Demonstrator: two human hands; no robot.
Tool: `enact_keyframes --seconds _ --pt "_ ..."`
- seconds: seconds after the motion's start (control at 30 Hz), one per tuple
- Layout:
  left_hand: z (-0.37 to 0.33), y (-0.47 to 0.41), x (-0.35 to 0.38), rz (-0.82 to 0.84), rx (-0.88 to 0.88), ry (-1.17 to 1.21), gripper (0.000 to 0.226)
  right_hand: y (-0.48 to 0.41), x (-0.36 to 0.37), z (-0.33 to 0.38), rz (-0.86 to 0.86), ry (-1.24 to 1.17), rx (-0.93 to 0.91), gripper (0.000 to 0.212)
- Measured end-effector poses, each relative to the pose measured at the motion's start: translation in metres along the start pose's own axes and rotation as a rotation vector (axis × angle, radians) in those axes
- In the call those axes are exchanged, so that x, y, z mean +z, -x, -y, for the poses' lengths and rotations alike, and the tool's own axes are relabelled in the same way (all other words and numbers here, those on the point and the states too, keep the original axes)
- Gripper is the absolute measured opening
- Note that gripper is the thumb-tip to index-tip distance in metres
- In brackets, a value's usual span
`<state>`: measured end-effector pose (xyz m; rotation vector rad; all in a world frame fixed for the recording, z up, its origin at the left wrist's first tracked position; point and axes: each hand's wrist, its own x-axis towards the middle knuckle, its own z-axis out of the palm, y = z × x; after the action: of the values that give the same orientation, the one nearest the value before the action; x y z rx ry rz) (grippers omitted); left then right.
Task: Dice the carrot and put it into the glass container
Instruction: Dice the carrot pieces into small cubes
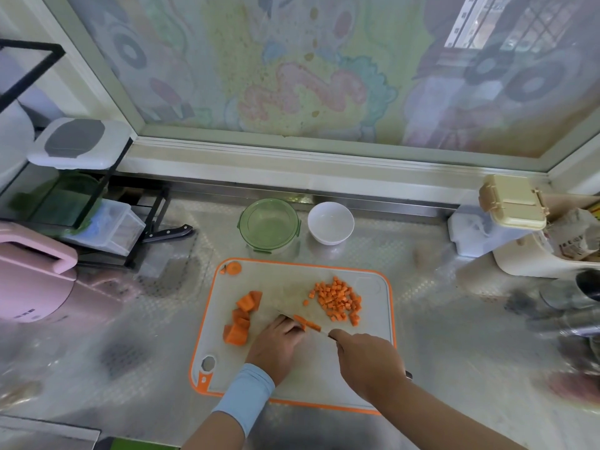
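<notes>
Chunks (242, 319): orange, blocky, left on board (292, 280).
Container (268, 224): behind board.
Left hand (276, 345): fingers curled, pinning strips (306, 323).
Strips: orange, mid-board, long axis far-left to near-right.
Dice (337, 300): small cubes, right.
Right hand (370, 362): clenched round knife (324, 332).

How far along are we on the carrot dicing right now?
Done: a pile of dice lies on the cutting board. In hand: left hand steadies carrot strips while right hand works the knife. Left: uncut chunks to dice, and everything to move into the glass container, which shows no carrot.
</notes>
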<state>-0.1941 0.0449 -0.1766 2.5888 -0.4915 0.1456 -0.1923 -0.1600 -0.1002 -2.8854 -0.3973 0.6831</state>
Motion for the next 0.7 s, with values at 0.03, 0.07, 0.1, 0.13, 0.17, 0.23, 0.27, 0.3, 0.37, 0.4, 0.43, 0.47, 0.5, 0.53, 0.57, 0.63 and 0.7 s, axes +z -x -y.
enact_keyframes --seconds 0.03,0.07,0.1,0.13,0.17,0.23,0.27,0.3,0.37,0.4,0.43,0.47,0.5,0.53,0.57,0.63,0.7 --pt "0.0 -0.001 -0.001 0.004 0.003 -0.003 0.025 0.0 -0.001 0.0 0.003 0.003 0.004 0.038" --pt "0.0 -0.002 -0.001 0.007 0.009 -0.005 0.024 -0.001 -0.001 0.0 0.009 0.003 0.011 0.038" --pt "0.0 -0.002 -0.002 0.01 0.012 -0.004 0.023 -0.001 -0.001 0.0 0.014 0.004 0.016 0.038" --pt "0.0 -0.002 -0.002 0.01 0.015 0.001 0.021 -0.002 -0.001 0.0 0.015 0.005 0.021 0.038" --pt "0.001 -0.002 -0.003 0.011 0.018 0.005 0.019 -0.002 -0.001 0.0 0.015 0.005 0.025 0.039" --pt "0.001 -0.002 -0.003 0.006 0.021 0.005 0.018 -0.003 -0.001 0.001 0.022 -0.002 0.031 0.04" --pt "0.0 -0.002 -0.003 0.005 0.02 0.006 0.019 -0.004 0.0 0.001 0.027 -0.009 0.033 0.04" --pt "0.0 -0.002 -0.003 0.004 0.016 0.007 0.021 -0.005 0.0 0.001 0.032 -0.014 0.037 0.04" --pt "-0.001 -0.002 -0.004 0.002 0.012 0.017 0.023 -0.006 0.001 0.003 0.051 -0.022 0.046 0.039" --pt "-0.001 -0.002 -0.004 0.002 0.01 0.024 0.023 -0.007 0.002 0.004 0.06 -0.029 0.049 0.038" --pt "0.0 -0.001 -0.003 0.002 0.008 0.03 0.023 -0.008 0.002 0.005 0.069 -0.031 0.05 0.037" --pt "0.0 -0.001 -0.003 -0.001 0.004 0.034 0.023 -0.01 0.002 0.005 0.08 -0.033 0.053 0.035" --pt "0.0 0.0 -0.002 -0.003 0.001 0.041 0.023 -0.013 0.003 0.006 0.093 -0.036 0.057 0.032" --pt "0.001 0.001 -0.001 -0.008 -0.002 0.048 0.023 -0.015 0.004 0.007 0.107 -0.044 0.062 0.03" --pt "0.003 0.001 0.0 -0.013 -0.002 0.054 0.022 -0.018 0.005 0.008 0.122 -0.051 0.068 0.028" --pt "0.004 0.002 0.001 -0.025 0.005 0.059 0.018 -0.023 0.006 0.009 0.143 -0.061 0.071 0.024" --pt "0.004 0.003 0.003 -0.04 0.015 0.041 0.013 -0.025 0.008 0.007 0.147 -0.056 0.066 0.021"
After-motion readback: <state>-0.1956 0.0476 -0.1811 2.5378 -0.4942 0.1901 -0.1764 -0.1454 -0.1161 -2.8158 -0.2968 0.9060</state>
